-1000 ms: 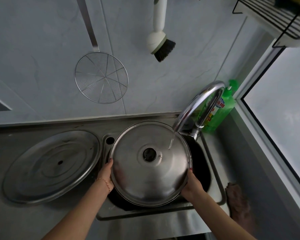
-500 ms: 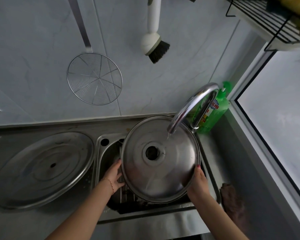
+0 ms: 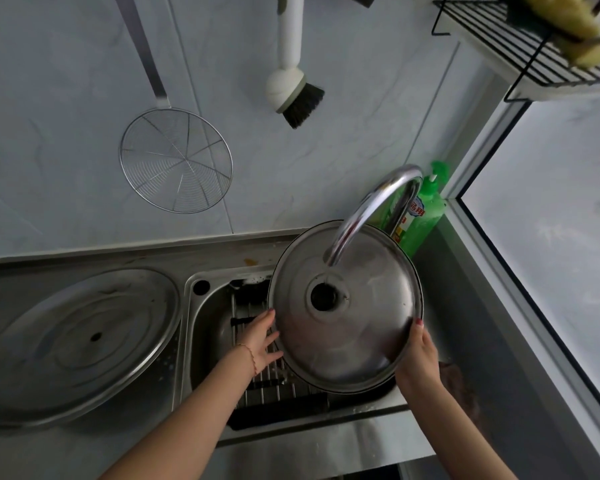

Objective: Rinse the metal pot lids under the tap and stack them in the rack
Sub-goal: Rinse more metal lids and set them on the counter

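Note:
A round metal pot lid (image 3: 361,327) with a dark knob at its centre hangs over the sink under the curved tap (image 3: 371,209). A thin stream of water falls beside the knob. My left hand (image 3: 262,341) grips the lid's left rim and my right hand (image 3: 418,358) grips its lower right rim. Below the lid a wire rack (image 3: 274,386) lies across the sink. A second, larger metal lid (image 3: 73,341) rests flat on the counter to the left.
A steel sink (image 3: 201,327) sits in the counter. On the wall hang a wire skimmer (image 3: 175,161) and a dish brush (image 3: 293,88). A green soap bottle (image 3: 423,216) stands behind the tap. A black shelf (image 3: 527,60) is at top right, a cloth (image 3: 461,386) by the window ledge.
Both hands have carried the lid to the right and further back, so the water now lands near the knob. The rack under it has come into sight.

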